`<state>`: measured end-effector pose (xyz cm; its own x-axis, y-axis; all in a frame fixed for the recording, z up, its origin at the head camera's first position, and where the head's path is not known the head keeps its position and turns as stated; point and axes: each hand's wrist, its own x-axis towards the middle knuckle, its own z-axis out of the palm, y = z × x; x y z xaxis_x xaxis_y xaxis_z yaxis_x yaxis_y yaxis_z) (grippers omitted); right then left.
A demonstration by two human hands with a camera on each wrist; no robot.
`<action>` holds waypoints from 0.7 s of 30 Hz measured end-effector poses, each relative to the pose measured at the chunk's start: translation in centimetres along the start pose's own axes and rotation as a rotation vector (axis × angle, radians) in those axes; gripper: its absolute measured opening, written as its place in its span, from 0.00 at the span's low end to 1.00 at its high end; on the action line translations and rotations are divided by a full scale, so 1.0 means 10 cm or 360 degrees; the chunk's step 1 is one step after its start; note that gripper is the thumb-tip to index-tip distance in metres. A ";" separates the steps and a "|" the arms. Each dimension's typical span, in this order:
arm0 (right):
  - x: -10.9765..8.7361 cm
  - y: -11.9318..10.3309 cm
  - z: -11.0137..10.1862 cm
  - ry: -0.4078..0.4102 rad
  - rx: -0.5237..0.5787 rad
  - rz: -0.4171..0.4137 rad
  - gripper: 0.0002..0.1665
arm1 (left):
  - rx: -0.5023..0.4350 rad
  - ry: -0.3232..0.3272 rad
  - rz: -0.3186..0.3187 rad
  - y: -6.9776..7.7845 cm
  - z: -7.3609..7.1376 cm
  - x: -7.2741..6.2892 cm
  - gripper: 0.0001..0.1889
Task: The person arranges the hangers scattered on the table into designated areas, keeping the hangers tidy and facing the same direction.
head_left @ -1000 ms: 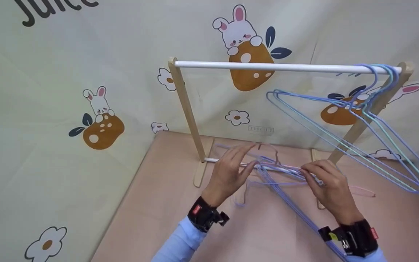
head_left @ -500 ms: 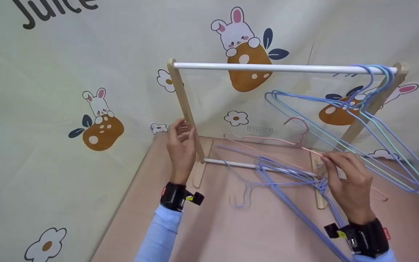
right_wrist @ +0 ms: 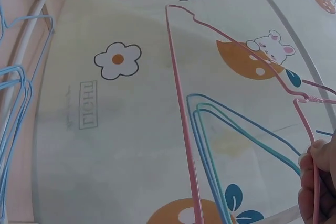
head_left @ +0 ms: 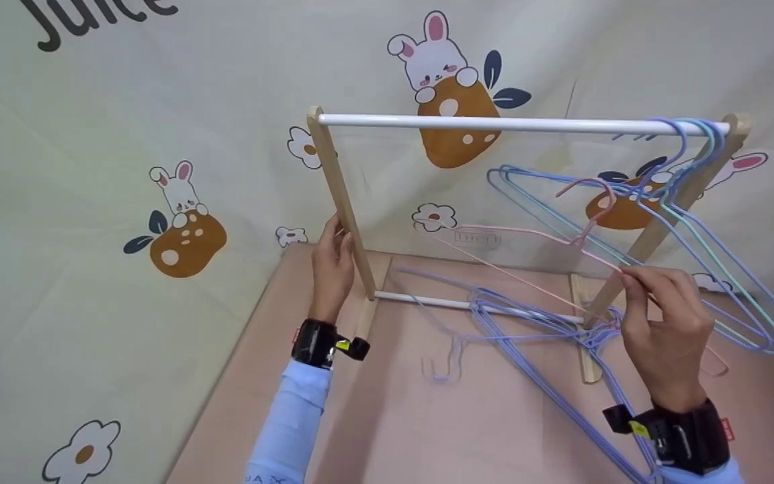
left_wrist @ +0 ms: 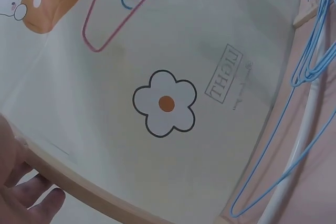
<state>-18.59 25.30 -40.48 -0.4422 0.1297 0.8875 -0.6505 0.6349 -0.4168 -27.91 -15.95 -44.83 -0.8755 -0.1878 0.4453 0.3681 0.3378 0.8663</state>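
My right hand (head_left: 669, 329) pinches a pink clothes hanger (head_left: 528, 230) by one sloping arm, between thumb and fingers. The hanger is in the air in front of the rack, its hook up and below the white top rail (head_left: 494, 123). In the right wrist view the pink hanger (right_wrist: 181, 103) stretches away from the hand. My left hand (head_left: 332, 275) holds the left wooden post (head_left: 341, 195) of the clothes rack, low down; in the left wrist view fingers (left_wrist: 44, 198) show on one side of that post (left_wrist: 89, 192).
Blue and turquoise hangers (head_left: 689, 215) hang at the rail's right end. Several blue-purple hangers (head_left: 528, 363) lie in a tangle over the lower bar (head_left: 424, 302) and the pink tabletop (head_left: 467, 430). Part of a pink hanger (head_left: 716, 363) shows by the right wrist. A printed cloth (head_left: 246, 87) backs the rack.
The pink hanger has come up from the pile, moving right and upward in my right hand. My left hand has let go of it and moved left to the post.
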 end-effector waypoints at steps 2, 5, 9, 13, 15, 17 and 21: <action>0.05 -0.05 -0.01 0.0039 -0.0012 0.0015 0.09 | 0.0016 0.0037 0.0020 -0.02 0.00 0.01 0.23; 0.12 -0.13 -0.02 0.0105 -0.0019 0.0045 0.09 | 0.0009 0.0063 0.0056 -0.04 0.01 0.02 0.22; 0.21 -0.19 -0.06 0.0129 -0.0067 0.0092 0.08 | 0.0013 0.0075 0.0090 -0.06 0.01 0.03 0.21; 0.26 -0.16 -0.11 0.0138 -0.0138 0.0139 0.07 | 0.0025 0.0092 0.0120 -0.06 0.02 0.04 0.21; 0.28 -0.12 -0.13 0.0142 -0.0174 0.0150 0.07 | 0.0032 0.0102 0.0123 -0.06 0.02 0.04 0.21; 0.29 -0.08 -0.14 0.0140 -0.0215 0.0155 0.07 | 0.0040 0.0109 0.0117 -0.05 0.02 0.03 0.21; 0.32 -0.02 -0.17 0.0139 -0.0272 0.0159 0.07 | 0.0043 0.0104 0.0090 -0.06 0.02 0.03 0.22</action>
<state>-18.79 26.87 -37.24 -0.4392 0.2592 0.8602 -0.4885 0.7347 -0.4708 -28.40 -16.05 -45.23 -0.8308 -0.2274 0.5080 0.4072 0.3740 0.8333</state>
